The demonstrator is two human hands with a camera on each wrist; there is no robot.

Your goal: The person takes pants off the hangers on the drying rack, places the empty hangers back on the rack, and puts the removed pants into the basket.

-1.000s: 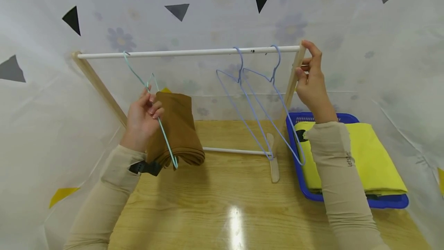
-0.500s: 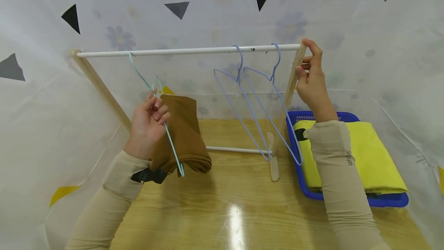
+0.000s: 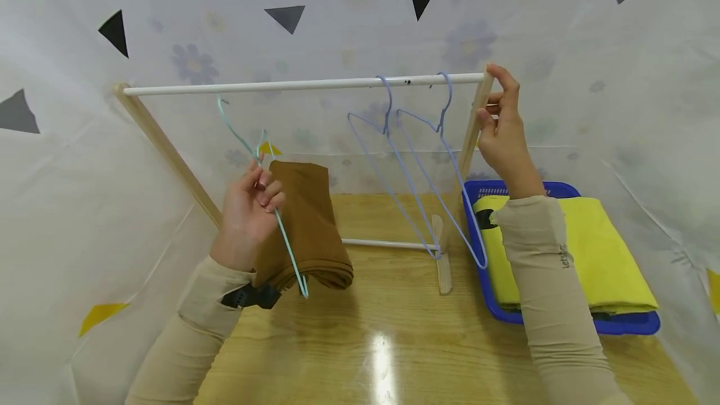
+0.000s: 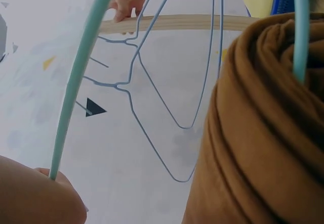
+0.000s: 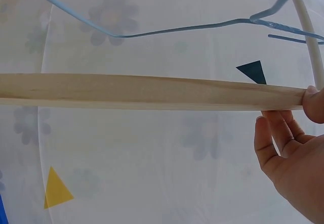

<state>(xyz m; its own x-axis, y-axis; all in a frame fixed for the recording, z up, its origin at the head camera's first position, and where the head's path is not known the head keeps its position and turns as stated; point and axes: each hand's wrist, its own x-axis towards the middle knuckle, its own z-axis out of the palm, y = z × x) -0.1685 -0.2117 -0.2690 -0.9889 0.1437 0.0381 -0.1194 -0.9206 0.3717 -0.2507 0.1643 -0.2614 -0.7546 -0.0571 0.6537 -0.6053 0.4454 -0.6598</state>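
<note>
My left hand (image 3: 250, 211) grips a mint-green wire hanger (image 3: 289, 249) by its near side, below the neck. A folded brown cloth garment (image 3: 306, 217) hangs over this hanger; its rolled layers fill the right of the left wrist view. The hanger's hook shows just below the white rod (image 3: 304, 85) in the head view. My right hand (image 3: 506, 133) holds the upper end of the rack's right wooden post (image 3: 475, 120), thumb on one side and fingers on the other. Two blue wire hangers (image 3: 396, 155) hang bare from the rod, left of that post.
A blue basket (image 3: 630, 324) with folded yellow cloth (image 3: 607, 255) stands on the wooden table (image 3: 326, 355) at the right, under my right forearm. The rack's left post (image 3: 169, 152) slants down behind my left hand. A lower white bar (image 3: 388, 243) runs near the tabletop.
My left hand has moved right and lower with the green hanger and brown garment. The hanger's hook has gone from over the rod to just below it. My right hand has stayed on the post.
</note>
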